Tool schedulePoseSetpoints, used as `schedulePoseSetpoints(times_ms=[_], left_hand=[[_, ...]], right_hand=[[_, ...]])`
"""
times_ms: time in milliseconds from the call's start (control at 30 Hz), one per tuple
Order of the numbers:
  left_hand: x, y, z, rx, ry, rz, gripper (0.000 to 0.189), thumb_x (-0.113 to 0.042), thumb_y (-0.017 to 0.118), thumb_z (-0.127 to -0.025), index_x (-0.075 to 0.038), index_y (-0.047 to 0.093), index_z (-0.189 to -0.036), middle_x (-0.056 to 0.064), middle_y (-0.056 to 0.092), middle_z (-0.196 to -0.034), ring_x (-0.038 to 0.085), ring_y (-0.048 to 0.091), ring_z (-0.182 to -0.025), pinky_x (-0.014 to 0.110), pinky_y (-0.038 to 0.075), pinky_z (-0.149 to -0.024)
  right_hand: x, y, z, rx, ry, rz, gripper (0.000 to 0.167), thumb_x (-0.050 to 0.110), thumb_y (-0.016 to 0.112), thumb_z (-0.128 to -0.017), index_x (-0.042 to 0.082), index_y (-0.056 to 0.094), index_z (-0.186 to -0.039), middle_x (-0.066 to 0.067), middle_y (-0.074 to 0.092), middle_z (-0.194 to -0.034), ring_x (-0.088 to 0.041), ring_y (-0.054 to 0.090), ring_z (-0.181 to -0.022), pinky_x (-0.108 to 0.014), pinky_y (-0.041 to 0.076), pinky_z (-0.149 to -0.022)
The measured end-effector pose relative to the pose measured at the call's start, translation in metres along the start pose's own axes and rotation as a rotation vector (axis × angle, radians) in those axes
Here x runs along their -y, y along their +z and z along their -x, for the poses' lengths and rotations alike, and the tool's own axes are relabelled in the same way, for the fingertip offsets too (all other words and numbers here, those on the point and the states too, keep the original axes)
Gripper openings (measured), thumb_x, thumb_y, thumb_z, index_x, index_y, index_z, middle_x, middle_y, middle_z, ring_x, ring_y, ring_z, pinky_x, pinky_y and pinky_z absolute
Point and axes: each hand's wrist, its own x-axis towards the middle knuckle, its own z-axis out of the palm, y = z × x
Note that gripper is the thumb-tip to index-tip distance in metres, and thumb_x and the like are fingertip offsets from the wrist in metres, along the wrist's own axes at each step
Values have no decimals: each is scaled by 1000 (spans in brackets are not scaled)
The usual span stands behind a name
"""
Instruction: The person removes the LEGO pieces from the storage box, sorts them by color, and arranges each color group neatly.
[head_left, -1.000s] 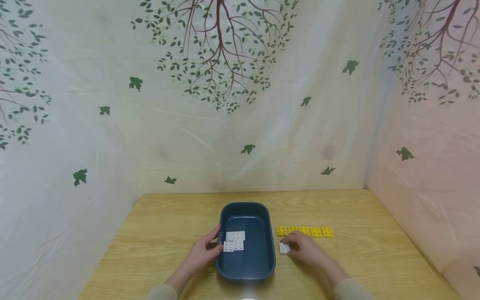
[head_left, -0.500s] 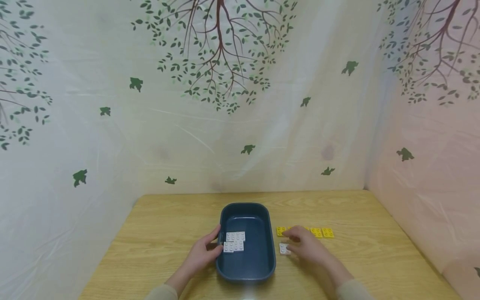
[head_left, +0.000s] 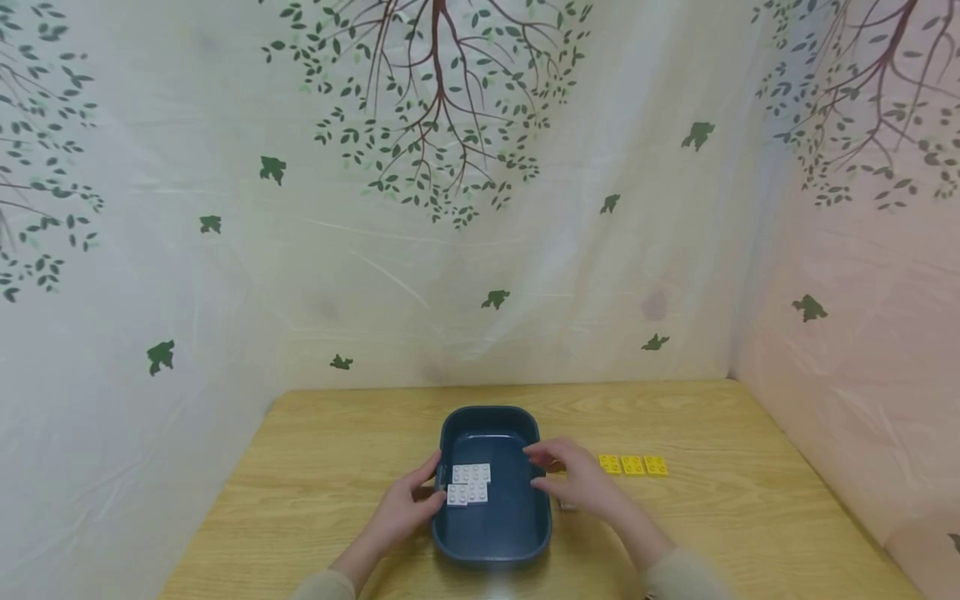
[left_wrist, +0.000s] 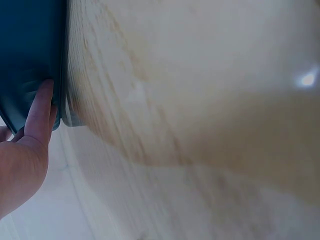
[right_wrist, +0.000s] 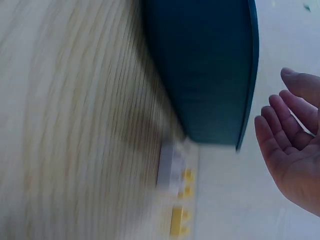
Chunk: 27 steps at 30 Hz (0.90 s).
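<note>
A dark blue tray [head_left: 495, 533] sits lengthwise on the table. My left hand [head_left: 401, 508] holds its left wall, thumb at the rim; the left wrist view shows a finger [left_wrist: 39, 112] against the wall. Inside the tray, at the left, several white building bricks [head_left: 471, 483] lie together. My right hand [head_left: 577, 477] hovers over the tray's right rim with nothing in its grasp, thumb and fingers apart and softly bent. Beneath it, a loose white brick [right_wrist: 170, 165] stands on the table close to the tray, mostly hidden in the head view.
A row of yellow bricks [head_left: 632, 465] runs to the right of the tray, its left end behind my right hand. The wooden table [head_left: 337, 450] ends at pale walls [head_left: 420, 275] printed with branches and birds.
My right hand has let go of the white brick beside the tray, lifted and moved left to the tray's rim. The left hand and tray stay where they were.
</note>
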Motion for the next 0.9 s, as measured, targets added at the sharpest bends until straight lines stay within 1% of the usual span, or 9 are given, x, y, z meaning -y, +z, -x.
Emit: schedulePoseSetpoints(times_ms=[133,267,400,567,733,900], left_hand=[[-1,0,0,0,4,-6,64,-16,66,-94,-6,39,-152,26,40,-149,38,63,-112,43,54,-93],[-2,0,0,5,-2,8,64,-16,66,-95,-6,38,-152,25,40,-150,38,62,-113,43,54,-93],[-1,0,0,11,-3,27,64,-16,65,-96,-7,38,-152,25,40,-150,38,62,-114,43,53,-94],[-2,-1,0,15,-9,41,64,-16,64,-96,-7,37,-153,25,40,-150,38,62,-115,44,53,-94],[-3,-1,0,13,-14,50,64,-16,64,-96,-7,37,-153,25,40,-151,39,61,-115,45,53,-93],[-3,-1,-2,14,-27,30,64,-18,64,-96,-8,37,-153,24,40,-151,39,61,-116,45,53,-94]], right_hand=[[12,16,-10,67,-48,11,40,13,77,-87,5,64,-124,-3,64,-114,-22,63,-102,-35,55,-90],[21,31,-18,110,-57,-13,41,15,77,-87,5,64,-124,-3,64,-116,-22,62,-104,-33,54,-94],[27,44,-25,126,-36,-4,40,17,77,-87,6,64,-123,-2,64,-116,-21,62,-105,-33,53,-94],[28,57,-30,132,10,14,40,18,78,-85,7,66,-122,-3,64,-116,-25,61,-106,-37,52,-94],[24,65,-34,134,37,22,44,20,81,-83,8,66,-123,-4,65,-115,-28,61,-105,-38,52,-92],[19,69,-36,143,61,20,47,22,82,-81,7,66,-123,-5,66,-115,-28,61,-104,-39,52,-90]])
